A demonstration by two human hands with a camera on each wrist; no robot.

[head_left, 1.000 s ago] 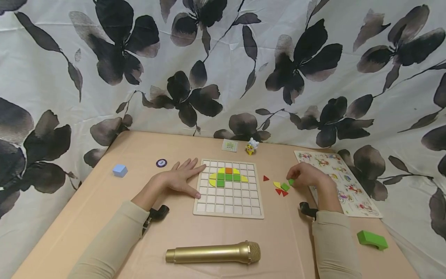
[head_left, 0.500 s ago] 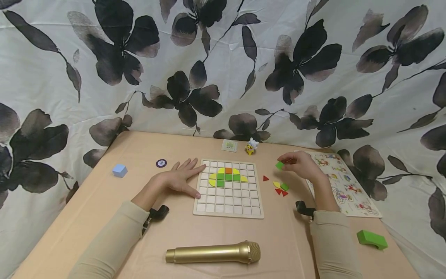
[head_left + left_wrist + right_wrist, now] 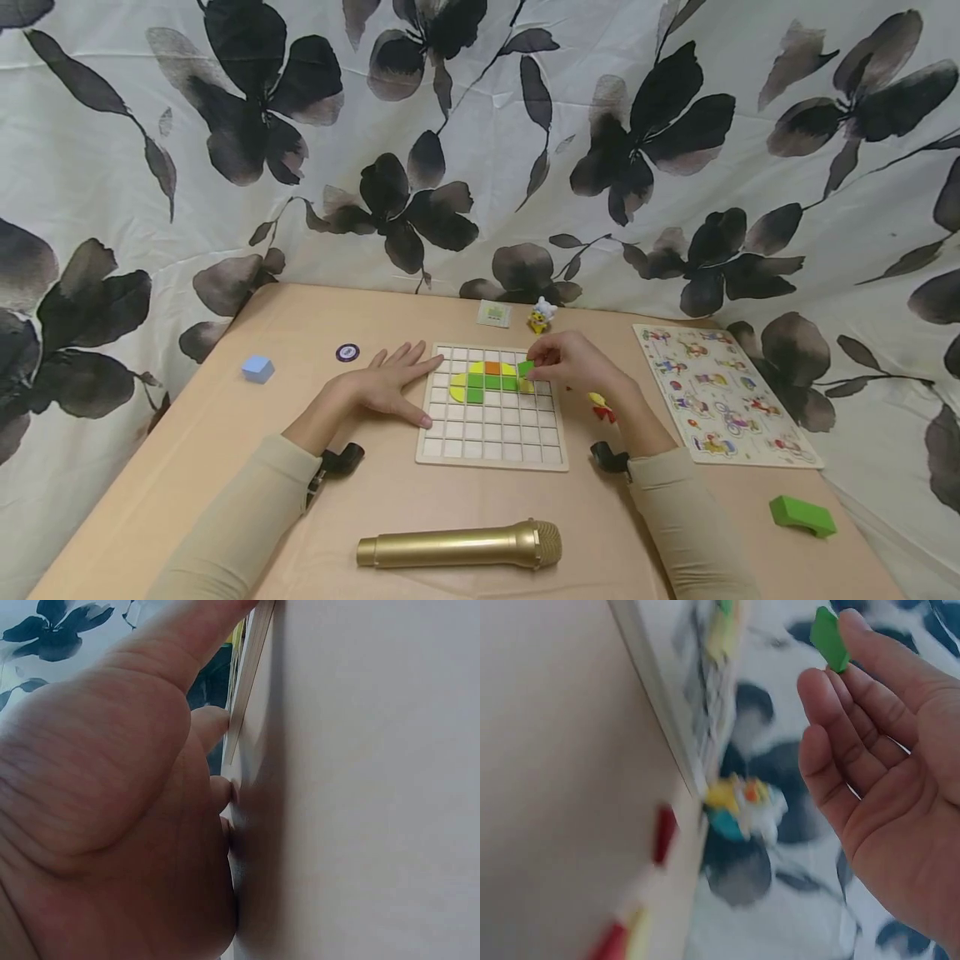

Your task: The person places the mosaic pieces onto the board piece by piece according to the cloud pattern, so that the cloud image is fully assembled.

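A white grid board (image 3: 491, 450) lies mid-table, with yellow, green and orange tiles in several of its upper cells. My left hand (image 3: 384, 385) rests spread at its left edge, thumb and index finger on the frame; the left wrist view shows the palm (image 3: 97, 765) beside the board's edge. Between thumb and fingers my right hand (image 3: 573, 364) pinches a green square tile (image 3: 829, 639), held over the board's upper right cells. Just right of the board, red and yellow pieces (image 3: 602, 408) lie partly hidden behind the right wrist.
A gold microphone (image 3: 457, 546) lies in front. To the right are a picture board (image 3: 738, 400) and a green arch block (image 3: 801, 516). A blue cube (image 3: 258, 367) and a round chip (image 3: 347, 352) sit left. Behind the grid stand a small figurine (image 3: 542, 315) and a card (image 3: 494, 313).
My right hand picked up the green tile from the loose pieces and carried it left to above the grid board. My left hand stayed at the board's left edge.
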